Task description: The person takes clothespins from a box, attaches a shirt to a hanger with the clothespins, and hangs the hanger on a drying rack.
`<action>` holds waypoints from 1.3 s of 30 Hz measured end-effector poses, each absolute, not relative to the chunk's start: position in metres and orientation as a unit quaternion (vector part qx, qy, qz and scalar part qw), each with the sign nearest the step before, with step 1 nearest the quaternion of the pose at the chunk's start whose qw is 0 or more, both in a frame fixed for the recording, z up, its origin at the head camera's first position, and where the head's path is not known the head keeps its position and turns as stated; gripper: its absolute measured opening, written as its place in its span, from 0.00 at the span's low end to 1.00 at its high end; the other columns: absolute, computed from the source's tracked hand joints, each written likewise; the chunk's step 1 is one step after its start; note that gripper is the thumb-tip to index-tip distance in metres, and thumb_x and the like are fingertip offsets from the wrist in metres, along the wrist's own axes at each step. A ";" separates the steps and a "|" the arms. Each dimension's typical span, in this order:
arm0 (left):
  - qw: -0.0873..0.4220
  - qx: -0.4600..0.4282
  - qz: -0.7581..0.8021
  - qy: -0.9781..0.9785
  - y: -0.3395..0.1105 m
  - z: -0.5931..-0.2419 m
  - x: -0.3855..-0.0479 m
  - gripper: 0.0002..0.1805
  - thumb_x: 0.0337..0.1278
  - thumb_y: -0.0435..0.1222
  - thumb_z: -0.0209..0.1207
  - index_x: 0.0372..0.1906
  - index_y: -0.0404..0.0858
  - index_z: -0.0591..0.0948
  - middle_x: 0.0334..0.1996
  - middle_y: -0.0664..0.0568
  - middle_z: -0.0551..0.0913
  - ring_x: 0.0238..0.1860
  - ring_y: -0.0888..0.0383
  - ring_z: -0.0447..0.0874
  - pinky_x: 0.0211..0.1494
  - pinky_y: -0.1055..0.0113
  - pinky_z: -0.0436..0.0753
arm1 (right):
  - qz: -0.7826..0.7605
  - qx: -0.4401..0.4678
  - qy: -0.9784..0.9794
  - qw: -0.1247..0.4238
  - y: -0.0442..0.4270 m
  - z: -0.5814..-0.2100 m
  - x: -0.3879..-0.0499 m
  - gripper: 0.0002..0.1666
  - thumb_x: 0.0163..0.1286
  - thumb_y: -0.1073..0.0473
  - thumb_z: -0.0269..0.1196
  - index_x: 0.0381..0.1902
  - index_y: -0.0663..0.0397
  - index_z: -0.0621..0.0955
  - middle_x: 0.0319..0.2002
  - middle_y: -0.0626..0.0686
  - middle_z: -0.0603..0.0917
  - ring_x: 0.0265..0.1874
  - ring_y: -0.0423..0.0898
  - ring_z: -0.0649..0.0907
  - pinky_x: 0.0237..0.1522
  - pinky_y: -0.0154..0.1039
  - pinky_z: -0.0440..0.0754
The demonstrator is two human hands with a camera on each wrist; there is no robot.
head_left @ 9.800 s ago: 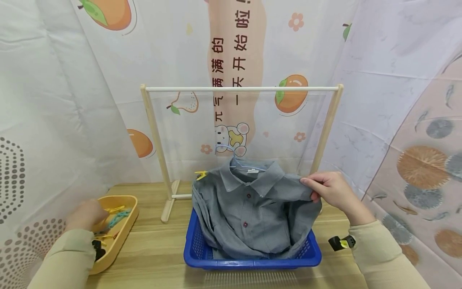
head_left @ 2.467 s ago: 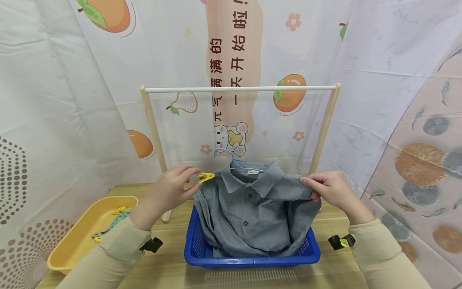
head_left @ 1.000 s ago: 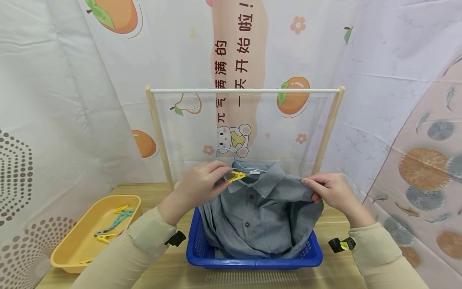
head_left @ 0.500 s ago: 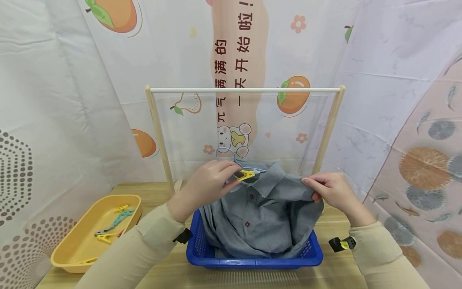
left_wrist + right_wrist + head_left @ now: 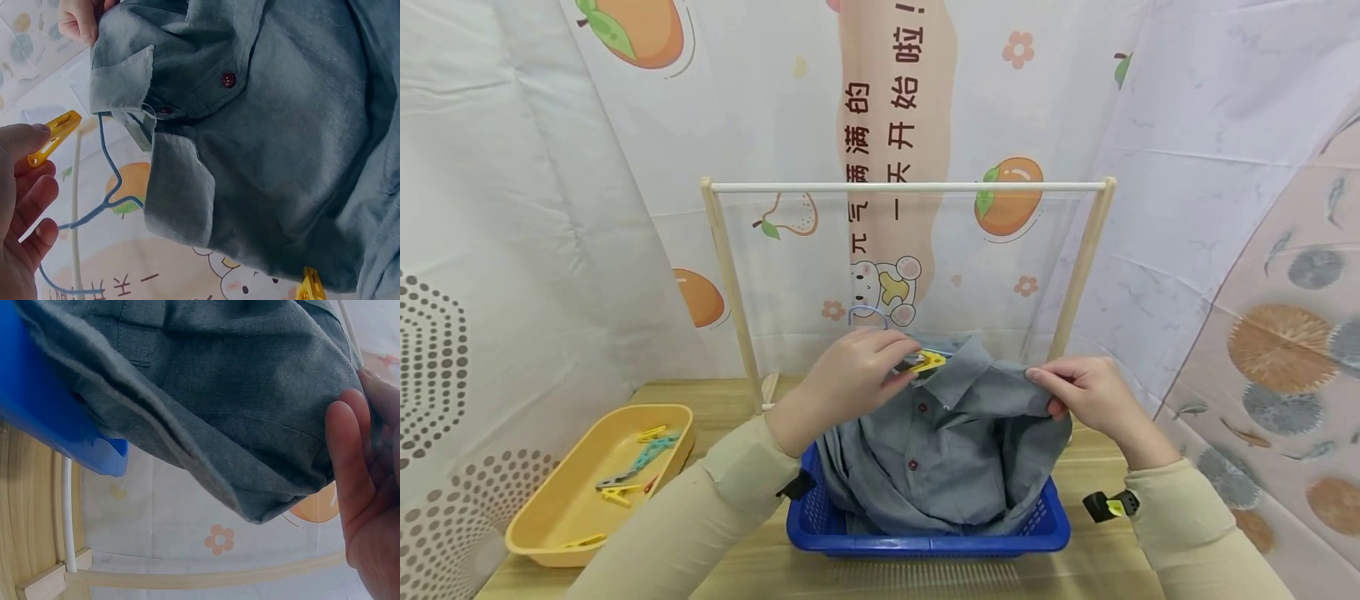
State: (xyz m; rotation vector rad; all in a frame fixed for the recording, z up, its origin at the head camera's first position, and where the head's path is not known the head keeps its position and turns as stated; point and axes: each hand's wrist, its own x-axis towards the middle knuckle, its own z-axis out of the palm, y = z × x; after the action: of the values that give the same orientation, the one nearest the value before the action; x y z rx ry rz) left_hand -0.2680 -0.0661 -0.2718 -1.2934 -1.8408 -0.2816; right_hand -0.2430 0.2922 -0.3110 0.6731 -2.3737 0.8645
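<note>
My left hand (image 5: 857,375) pinches a yellow clothespin (image 5: 929,361) in front of the collar of a grey-blue shirt (image 5: 955,450). In the left wrist view that clothespin (image 5: 56,136) is apart from the cloth, beside the blue hanger (image 5: 107,203) inside the collar. A second yellow clothespin (image 5: 310,286) sits on the shirt's edge there. My right hand (image 5: 1093,400) pinches the shirt's shoulder on the right; in the right wrist view the fingers (image 5: 350,450) lie against the cloth. The shirt's lower part lies in a blue basket (image 5: 928,546).
Behind the basket stands a rack with a white rod (image 5: 910,188) and wooden posts. At the left, a yellow tray (image 5: 542,500) holds several yellow clothespins and a teal tool-like item (image 5: 651,450). Patterned cloths hang around the wooden table (image 5: 745,542).
From the tray my left hand has brought a clothespin to the left shoulder, then rightward across the collar. My right hand keeps its hold on the shirt.
</note>
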 end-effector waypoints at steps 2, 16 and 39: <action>0.425 -0.517 -0.112 -0.735 -0.063 -0.271 -0.268 0.16 0.55 0.38 0.74 0.47 0.37 0.86 0.43 0.50 0.87 0.42 0.53 0.87 0.49 0.59 0.84 | 0.318 0.248 -0.877 0.260 0.292 -0.311 -0.243 0.07 0.69 0.62 0.70 0.31 0.46 0.91 0.12 0.35 0.79 0.12 0.34 0.79 0.17 0.31 0.76; 0.416 -0.531 -0.133 -0.726 -0.043 -0.266 -0.266 0.16 0.56 0.36 0.73 0.49 0.37 0.86 0.44 0.50 0.86 0.43 0.54 0.87 0.48 0.62 0.84 | 0.321 0.248 -0.877 0.258 0.292 -0.311 -0.243 0.08 0.69 0.62 0.69 0.30 0.45 0.90 0.12 0.35 0.78 0.12 0.35 0.79 0.16 0.31 0.76; 0.389 -0.533 -0.118 -0.742 -0.028 -0.264 -0.266 0.16 0.59 0.38 0.72 0.50 0.37 0.87 0.43 0.51 0.87 0.42 0.57 0.85 0.48 0.65 0.83 | 0.321 0.246 -0.879 0.254 0.289 -0.309 -0.243 0.08 0.69 0.61 0.69 0.31 0.44 0.90 0.13 0.35 0.79 0.12 0.35 0.79 0.16 0.31 0.76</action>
State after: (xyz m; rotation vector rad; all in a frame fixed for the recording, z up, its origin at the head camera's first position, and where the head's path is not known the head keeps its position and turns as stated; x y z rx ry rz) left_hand -0.2660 -0.0281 -0.2639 -1.3541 -1.8875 -0.2997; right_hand -0.2425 0.2892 -0.3092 0.6694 -2.3867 0.8714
